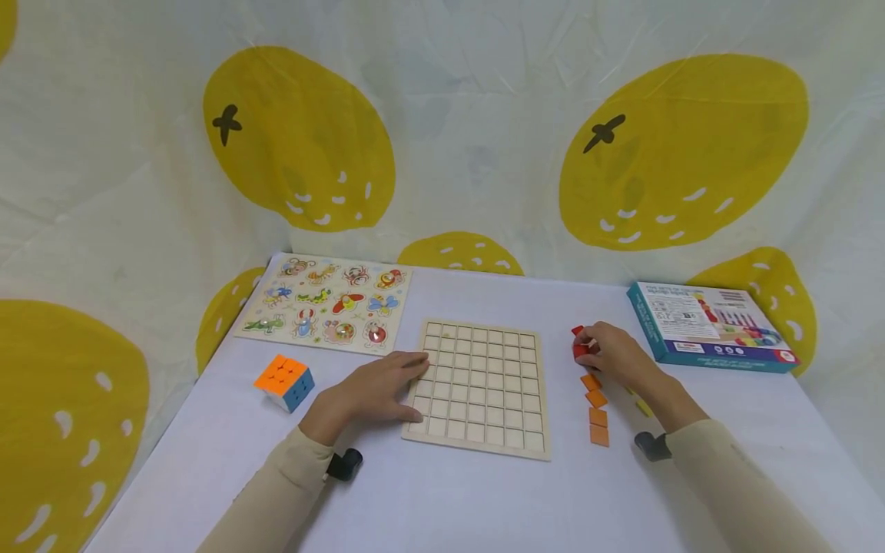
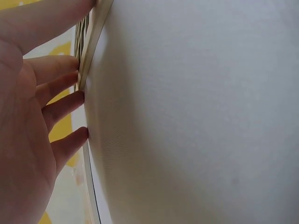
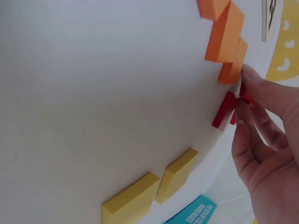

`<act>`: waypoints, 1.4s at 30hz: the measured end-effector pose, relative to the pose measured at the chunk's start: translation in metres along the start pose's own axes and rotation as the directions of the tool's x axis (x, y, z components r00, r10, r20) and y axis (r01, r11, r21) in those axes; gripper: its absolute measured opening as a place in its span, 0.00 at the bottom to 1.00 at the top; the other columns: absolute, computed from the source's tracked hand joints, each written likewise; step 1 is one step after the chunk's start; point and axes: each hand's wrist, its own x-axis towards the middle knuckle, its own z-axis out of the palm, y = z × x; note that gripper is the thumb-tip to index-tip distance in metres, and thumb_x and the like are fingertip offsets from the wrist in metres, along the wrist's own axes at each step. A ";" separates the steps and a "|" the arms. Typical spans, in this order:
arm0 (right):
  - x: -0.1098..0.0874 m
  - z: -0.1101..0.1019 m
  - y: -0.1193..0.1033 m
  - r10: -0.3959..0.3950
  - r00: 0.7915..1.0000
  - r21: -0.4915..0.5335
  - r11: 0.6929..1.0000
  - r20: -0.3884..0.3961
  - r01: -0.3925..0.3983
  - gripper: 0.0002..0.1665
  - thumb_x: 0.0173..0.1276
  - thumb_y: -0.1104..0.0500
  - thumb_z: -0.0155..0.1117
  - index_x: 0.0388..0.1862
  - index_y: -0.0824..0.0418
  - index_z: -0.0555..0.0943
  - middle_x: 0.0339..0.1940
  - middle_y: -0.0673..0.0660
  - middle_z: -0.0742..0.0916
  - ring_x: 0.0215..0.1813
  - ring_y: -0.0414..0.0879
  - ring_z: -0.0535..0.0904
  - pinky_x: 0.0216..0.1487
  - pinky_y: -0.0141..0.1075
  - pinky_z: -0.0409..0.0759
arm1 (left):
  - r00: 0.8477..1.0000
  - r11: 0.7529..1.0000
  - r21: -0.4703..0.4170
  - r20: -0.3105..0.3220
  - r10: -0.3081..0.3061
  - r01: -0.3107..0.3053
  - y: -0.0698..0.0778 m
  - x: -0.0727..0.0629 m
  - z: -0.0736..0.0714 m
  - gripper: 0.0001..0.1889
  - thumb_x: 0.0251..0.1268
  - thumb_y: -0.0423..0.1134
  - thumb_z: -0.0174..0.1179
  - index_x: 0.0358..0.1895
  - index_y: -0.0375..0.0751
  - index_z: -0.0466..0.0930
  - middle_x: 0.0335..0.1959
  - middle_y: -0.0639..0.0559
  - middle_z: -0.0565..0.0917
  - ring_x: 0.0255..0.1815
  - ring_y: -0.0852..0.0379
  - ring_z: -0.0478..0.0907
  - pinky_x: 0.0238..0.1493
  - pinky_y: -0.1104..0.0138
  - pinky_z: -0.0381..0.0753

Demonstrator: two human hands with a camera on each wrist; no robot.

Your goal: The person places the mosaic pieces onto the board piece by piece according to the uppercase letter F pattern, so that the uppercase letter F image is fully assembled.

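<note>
A wooden grid board (image 1: 477,390) of bare square cells lies flat at the middle of the table. My left hand (image 1: 369,388) rests at its left edge, fingers spread. In the left wrist view the thumb and fingertips touch the board's edge (image 2: 96,39). To the right of the board, my right hand (image 1: 611,353) pinches a red square tile (image 1: 581,350) between thumb and fingers. Another red tile (image 3: 225,110) lies on the table beside the fingertips in the right wrist view. Nearer to me runs a column of several orange tiles (image 1: 598,417).
Yellow tiles (image 1: 643,405) lie partly hidden by the right wrist. A teal and white toy box (image 1: 712,326) stands at the back right. On the left are an insect picture puzzle board (image 1: 325,299) and a puzzle cube (image 1: 285,380). A fruit-patterned curtain (image 1: 477,153) hangs behind the table.
</note>
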 end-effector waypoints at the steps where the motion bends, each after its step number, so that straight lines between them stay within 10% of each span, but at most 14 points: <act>1: 0.000 0.000 0.000 0.000 1.000 0.001 1.000 -0.003 0.000 0.17 0.67 0.62 0.72 0.54 0.62 0.83 0.50 0.62 0.84 0.51 0.55 0.80 0.49 0.41 0.89 | 1.000 1.000 -0.005 -0.002 0.005 -0.005 0.000 0.000 0.000 0.46 0.61 0.62 0.67 0.79 0.45 0.62 0.82 0.52 0.62 0.83 0.50 0.60 0.80 0.54 0.66; 14: 0.000 -0.002 -0.019 -0.078 0.996 0.047 0.996 -0.045 0.080 0.19 0.68 0.58 0.71 0.57 0.61 0.85 0.52 0.60 0.86 0.52 0.54 0.81 0.51 0.42 0.88 | 0.998 0.999 0.001 -0.034 0.051 -0.051 0.007 0.004 0.001 0.45 0.62 0.63 0.66 0.78 0.43 0.65 0.80 0.50 0.66 0.81 0.49 0.62 0.78 0.53 0.69; 23: 0.010 0.006 -0.051 -0.289 0.949 0.040 0.954 -0.128 0.297 0.15 0.66 0.66 0.70 0.51 0.66 0.88 0.52 0.63 0.88 0.46 0.52 0.85 0.49 0.44 0.88 | 1.000 1.000 0.012 -0.019 -0.025 0.025 0.007 0.003 0.002 0.49 0.59 0.67 0.66 0.79 0.46 0.63 0.84 0.50 0.57 0.84 0.47 0.57 0.80 0.52 0.65; 42: 0.028 0.040 -0.119 -0.390 0.913 0.237 0.882 -0.117 0.407 0.14 0.65 0.66 0.71 0.49 0.69 0.88 0.53 0.65 0.88 0.54 0.58 0.87 0.54 0.44 0.88 | 0.998 0.998 -0.034 0.019 -0.060 0.061 0.010 0.008 -0.004 0.46 0.55 0.61 0.73 0.77 0.48 0.68 0.82 0.52 0.61 0.82 0.51 0.60 0.78 0.54 0.69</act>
